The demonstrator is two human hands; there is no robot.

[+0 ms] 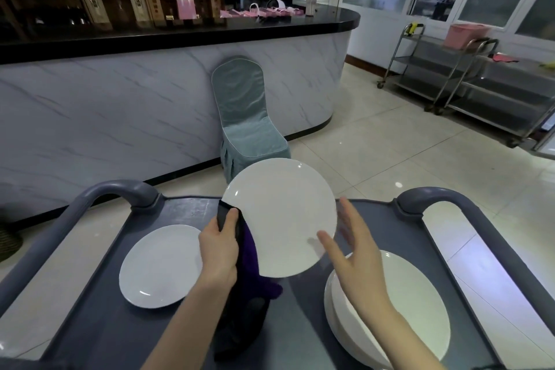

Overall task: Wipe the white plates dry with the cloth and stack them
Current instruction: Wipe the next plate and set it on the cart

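The wiping step is in hand: a white plate (pixel 282 216) is held up, tilted toward the camera, above the grey service cart (pixel 186 210). The left hand (pixel 217 252) pinches its left rim through a dark purple cloth (pixel 252 294), thumb on the near side of the fold. The rest of the cloth hangs down behind the plate's lower edge to the cart top. The right hand (pixel 357 252) is wide and holds nothing. Its fingers are straight and spread at the plate's right rim, with the thumb lying across the near face. Whether it actually touches the plate I cannot tell. On the cart a single white plate (pixel 159 267) lies flat to the left, and a stack of white plates (pixel 414 303) sits to the right, partly under the right forearm. The next move probably calls for the right hand to steady or turn the rim, so the cloth can sweep over both faces. After that the plate goes down on the dry pile. Which pile is the dry one cannot be read from here, nor can any moisture on the plates. The back of the held plate, the left fingers under the cloth and the near edge of the stack are all hidden or cut off.
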